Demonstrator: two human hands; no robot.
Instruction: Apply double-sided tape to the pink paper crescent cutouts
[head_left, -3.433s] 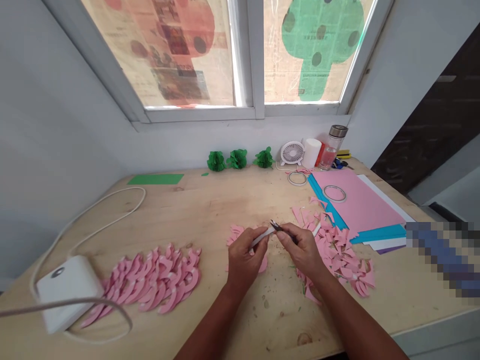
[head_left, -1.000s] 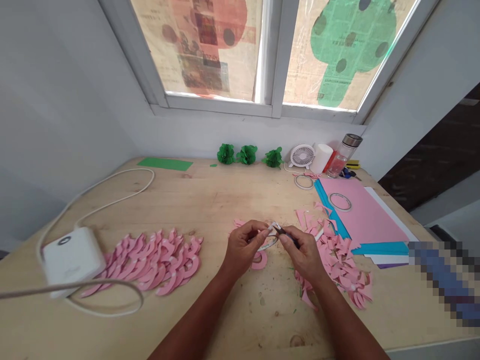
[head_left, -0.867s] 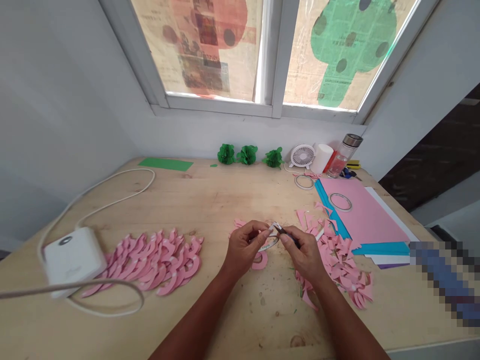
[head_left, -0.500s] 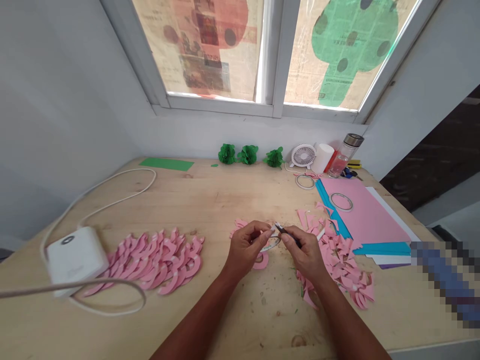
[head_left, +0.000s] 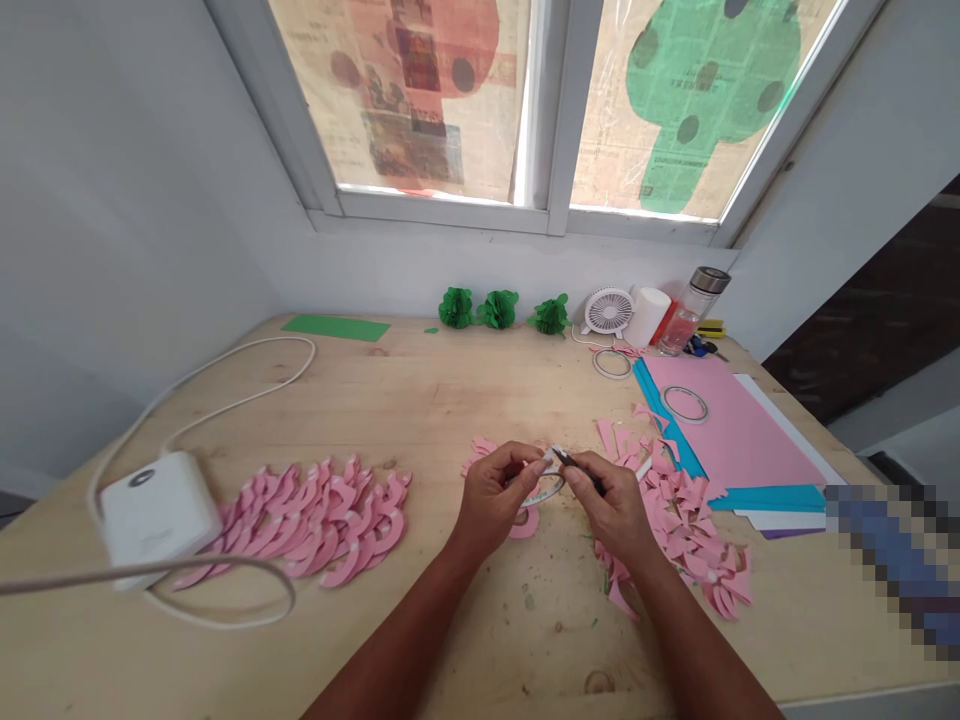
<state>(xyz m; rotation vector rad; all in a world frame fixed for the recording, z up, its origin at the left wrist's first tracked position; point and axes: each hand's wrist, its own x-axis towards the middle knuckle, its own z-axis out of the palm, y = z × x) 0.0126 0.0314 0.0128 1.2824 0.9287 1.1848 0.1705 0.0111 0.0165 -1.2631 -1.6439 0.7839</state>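
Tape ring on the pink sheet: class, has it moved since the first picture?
No: the tape ring lies in the same place on the pink sheet, near its left edge.

The head camera looks forward and down across the table (head_left: 420, 410)

Three tape rolls (head_left: 546, 499); three green paper ornaments (head_left: 456, 308); one fan (head_left: 609, 311).

Pretty plain look tbh: left hand (head_left: 496, 497) and right hand (head_left: 611, 497) both bare, wrists (head_left: 462, 560) bare too, forearms (head_left: 401, 630) uncovered as well, widening toward where the view cuts them off.
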